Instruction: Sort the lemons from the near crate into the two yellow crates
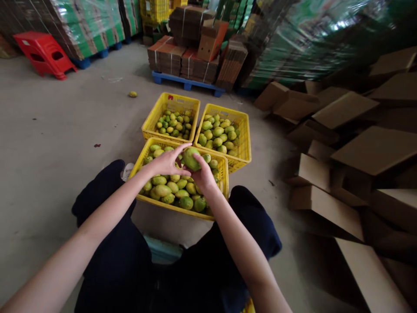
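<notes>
Both my hands meet over the near yellow crate [176, 211], around one large green lemon [191, 159]. My right hand [204, 174] is closed on its right side, with the thumb across the top. My left hand [167, 161] curves round the other side, its finger and thumb at the fruit's upper and lower edges. Below them, many green and yellow lemons [162, 190] fill the near crate. Just beyond stand two more yellow crates: the far left crate [148, 126] holds smaller-looking lemons, and the far right crate [246, 134] holds mostly green ones.
Cardboard boxes [325, 208] lie heaped along the right. A blue pallet [187, 82] with bundled flat cartons [166, 58] stands behind the crates. A red stool [45, 54] is at the back left, and a single lemon [133, 94] lies on the floor. My knees flank the near crate.
</notes>
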`<state>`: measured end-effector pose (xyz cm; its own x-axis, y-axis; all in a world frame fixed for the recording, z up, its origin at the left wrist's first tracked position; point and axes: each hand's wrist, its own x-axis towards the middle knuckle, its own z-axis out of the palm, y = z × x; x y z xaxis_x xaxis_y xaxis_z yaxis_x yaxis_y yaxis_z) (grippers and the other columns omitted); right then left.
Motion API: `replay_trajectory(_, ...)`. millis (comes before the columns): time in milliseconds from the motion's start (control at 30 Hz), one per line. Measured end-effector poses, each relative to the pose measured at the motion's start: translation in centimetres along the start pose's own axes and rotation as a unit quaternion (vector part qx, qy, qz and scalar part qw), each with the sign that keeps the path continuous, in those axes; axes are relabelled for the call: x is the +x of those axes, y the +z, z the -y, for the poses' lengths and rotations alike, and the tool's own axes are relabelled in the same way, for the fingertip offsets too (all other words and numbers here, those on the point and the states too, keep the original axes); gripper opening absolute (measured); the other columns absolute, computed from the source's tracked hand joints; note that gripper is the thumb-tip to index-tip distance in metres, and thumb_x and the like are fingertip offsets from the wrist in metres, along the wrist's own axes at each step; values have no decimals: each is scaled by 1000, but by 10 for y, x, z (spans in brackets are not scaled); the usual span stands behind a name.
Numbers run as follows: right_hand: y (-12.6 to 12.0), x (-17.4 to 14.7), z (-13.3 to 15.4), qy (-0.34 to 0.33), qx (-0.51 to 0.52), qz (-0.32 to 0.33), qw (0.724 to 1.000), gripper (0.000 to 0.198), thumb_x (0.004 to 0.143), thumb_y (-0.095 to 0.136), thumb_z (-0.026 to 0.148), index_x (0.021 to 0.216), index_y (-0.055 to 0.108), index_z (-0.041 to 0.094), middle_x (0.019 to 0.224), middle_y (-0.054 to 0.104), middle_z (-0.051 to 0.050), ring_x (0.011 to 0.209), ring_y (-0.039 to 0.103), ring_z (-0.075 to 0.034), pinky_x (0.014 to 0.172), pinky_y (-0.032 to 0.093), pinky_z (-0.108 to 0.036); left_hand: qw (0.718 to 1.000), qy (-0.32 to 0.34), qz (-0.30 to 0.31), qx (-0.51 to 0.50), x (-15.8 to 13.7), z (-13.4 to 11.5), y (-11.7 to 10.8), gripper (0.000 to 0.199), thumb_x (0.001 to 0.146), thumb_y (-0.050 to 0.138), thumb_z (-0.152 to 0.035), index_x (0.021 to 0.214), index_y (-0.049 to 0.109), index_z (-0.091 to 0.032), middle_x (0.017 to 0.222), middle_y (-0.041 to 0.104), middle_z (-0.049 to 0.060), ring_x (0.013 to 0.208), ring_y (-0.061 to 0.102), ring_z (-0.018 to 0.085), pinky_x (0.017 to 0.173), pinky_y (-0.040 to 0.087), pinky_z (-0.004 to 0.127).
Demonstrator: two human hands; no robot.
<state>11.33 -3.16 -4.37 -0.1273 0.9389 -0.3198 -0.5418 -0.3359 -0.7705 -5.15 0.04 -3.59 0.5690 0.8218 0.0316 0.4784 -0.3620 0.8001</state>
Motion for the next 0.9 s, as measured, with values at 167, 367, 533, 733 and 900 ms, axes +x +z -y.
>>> replay_trajectory(167, -4, 9, 15, 17, 94, -94, 991, 26, 85, 61, 44, 83, 60, 19, 61, 61, 1, 55, 57, -11, 48, 50, -20, 971, -165, 68, 156, 5, 42, -16, 55, 95, 47, -48, 143, 47, -20, 132, 63, 13, 119, 60, 29, 102, 45, 41)
replay_trajectory(367, -16, 5, 33, -44, 118, -68, 990, 24, 81, 63, 45, 82, 61, 21, 66, 61, 2, 60, 58, -12, 52, 50, -23, 889, -307, 231, 250, -1, 80, 10, 50, 68, 80, -31, 112, 68, -11, 113, 71, 17, 108, 65, 36, 96, 50, 46)
replay_trajectory(533, -33, -7, 50, -65, 125, -73, 987, 32, 76, 67, 53, 81, 63, 21, 67, 60, 1, 63, 58, -15, 55, 50, -27, 880, -241, 290, 289, -12, 76, 42, 65, 66, 80, -47, 119, 64, -13, 135, 58, 20, 126, 52, 38, 104, 44, 48)
replay_trajectory(733, -58, -18, 64, -55, 100, -91, 989, 34, 78, 62, 57, 80, 64, 23, 66, 60, 0, 61, 56, -15, 52, 48, -28, 853, -142, 330, 379, -20, 73, 73, 79, 61, 85, -39, 129, 57, -11, 153, 38, 24, 142, 30, 40, 110, 34, 53)
replay_trajectory(900, -66, -22, 70, -61, 79, -85, 991, 36, 78, 61, 59, 80, 63, 24, 66, 60, 1, 61, 56, -15, 52, 47, -28, 835, -125, 335, 419, -16, 78, 84, 62, 56, 87, -31, 110, 67, -9, 144, 49, 24, 138, 35, 40, 111, 30, 49)
